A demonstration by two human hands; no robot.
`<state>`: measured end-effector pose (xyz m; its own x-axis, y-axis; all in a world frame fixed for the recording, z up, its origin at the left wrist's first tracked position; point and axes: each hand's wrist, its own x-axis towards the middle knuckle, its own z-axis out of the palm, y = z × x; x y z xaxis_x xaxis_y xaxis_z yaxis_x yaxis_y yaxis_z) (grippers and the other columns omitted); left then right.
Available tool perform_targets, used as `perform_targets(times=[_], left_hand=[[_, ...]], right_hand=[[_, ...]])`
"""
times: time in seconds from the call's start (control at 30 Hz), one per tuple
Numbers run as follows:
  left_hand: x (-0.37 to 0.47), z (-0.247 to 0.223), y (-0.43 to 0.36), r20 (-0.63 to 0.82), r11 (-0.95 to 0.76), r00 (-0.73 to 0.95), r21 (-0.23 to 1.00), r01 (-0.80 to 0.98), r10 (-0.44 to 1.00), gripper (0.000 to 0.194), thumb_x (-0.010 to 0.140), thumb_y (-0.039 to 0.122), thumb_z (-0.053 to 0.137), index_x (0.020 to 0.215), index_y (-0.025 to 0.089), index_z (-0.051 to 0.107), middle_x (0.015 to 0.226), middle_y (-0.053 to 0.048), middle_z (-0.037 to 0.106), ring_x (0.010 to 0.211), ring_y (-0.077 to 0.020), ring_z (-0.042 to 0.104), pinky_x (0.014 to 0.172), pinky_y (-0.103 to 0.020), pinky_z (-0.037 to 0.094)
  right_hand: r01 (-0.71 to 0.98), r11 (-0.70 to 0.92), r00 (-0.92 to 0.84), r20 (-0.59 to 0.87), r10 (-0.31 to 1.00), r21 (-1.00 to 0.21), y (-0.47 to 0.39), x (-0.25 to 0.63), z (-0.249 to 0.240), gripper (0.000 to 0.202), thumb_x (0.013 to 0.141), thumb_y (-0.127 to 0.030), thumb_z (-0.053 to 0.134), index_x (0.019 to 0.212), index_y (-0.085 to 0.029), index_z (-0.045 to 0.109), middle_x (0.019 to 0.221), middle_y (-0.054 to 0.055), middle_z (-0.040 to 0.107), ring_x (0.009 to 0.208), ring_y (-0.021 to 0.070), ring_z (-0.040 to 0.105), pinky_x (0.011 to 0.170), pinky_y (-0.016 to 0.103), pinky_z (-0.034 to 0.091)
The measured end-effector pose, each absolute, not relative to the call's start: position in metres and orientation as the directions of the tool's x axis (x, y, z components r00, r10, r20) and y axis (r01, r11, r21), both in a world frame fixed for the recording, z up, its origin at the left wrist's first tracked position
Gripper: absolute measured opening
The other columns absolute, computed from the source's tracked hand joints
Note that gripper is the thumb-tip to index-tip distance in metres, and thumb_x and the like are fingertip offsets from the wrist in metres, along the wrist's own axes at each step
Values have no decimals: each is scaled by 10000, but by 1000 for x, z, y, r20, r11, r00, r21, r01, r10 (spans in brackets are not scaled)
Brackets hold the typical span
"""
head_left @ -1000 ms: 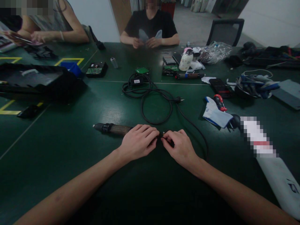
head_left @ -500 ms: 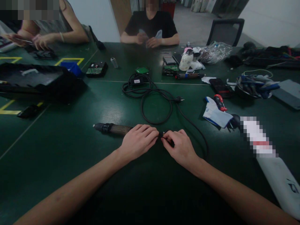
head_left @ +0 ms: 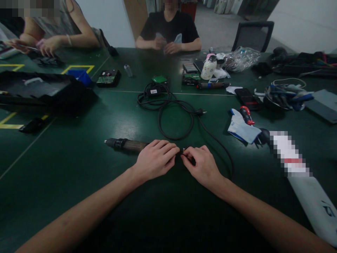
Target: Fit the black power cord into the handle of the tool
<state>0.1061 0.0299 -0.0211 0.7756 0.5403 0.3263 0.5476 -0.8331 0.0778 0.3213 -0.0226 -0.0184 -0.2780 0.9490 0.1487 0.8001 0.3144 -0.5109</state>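
Note:
An electric screwdriver (head_left: 133, 145) with a brown grip lies across the table, its black tip pointing left. Wrapped over its rear end is my left hand (head_left: 156, 160), closed, hiding that part of the tool. Just to the right, my right hand (head_left: 203, 164) pinches the small connector (head_left: 183, 150) of a black cable, close to my left fingertips. Whether the connector sits inside the tool's end cannot be made out. From behind my right hand the cable (head_left: 228, 154) curves up to a loose coil with a black adapter (head_left: 153, 91) and a mains plug (head_left: 201, 112).
A white-and-blue glove (head_left: 243, 127), a red-handled screwdriver (head_left: 246, 115) and a white power strip (head_left: 313, 200) lie to the right. Beyond are circuit boards, a bottle (head_left: 209, 67) and another electric screwdriver (head_left: 214, 85). A black tray (head_left: 39, 91) stands left. Two people sit across the table.
The fingers of my left hand have shifted very slightly toward the right hand. My right hand and the cable look unmoved.

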Motion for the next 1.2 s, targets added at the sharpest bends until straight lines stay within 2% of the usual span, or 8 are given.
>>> perform_targets(times=[0.2, 0.73, 1.2], left_hand=[[105, -23, 31, 384, -839, 760, 78, 538, 524, 191, 999, 294, 537, 1146, 224, 638, 1209, -29, 691, 1096, -190, 646, 945, -370, 493], [104, -22, 31, 369, -851, 773, 111, 514, 515, 214, 981, 284, 544, 1163, 210, 630, 1270, -40, 674, 1180, -210, 627, 978, -381, 501], [104, -23, 31, 378, -837, 758, 102, 537, 532, 202, 998, 301, 531, 1151, 211, 628, 1221, -47, 685, 1129, -203, 641, 958, -371, 507]], right_hand=[[799, 315, -280, 148, 949, -512, -23, 321, -17, 85, 992, -244, 565, 933, -213, 618, 789, -3, 656, 725, 170, 596, 770, 334, 351], [796, 321, -277, 162, 947, -513, -23, 322, -20, 81, 988, -243, 572, 926, -212, 615, 791, -4, 656, 722, 168, 589, 776, 337, 345], [795, 316, -274, 159, 949, -518, -23, 322, -19, 87, 998, -250, 560, 944, -212, 616, 788, -1, 660, 720, 174, 594, 769, 339, 353]])
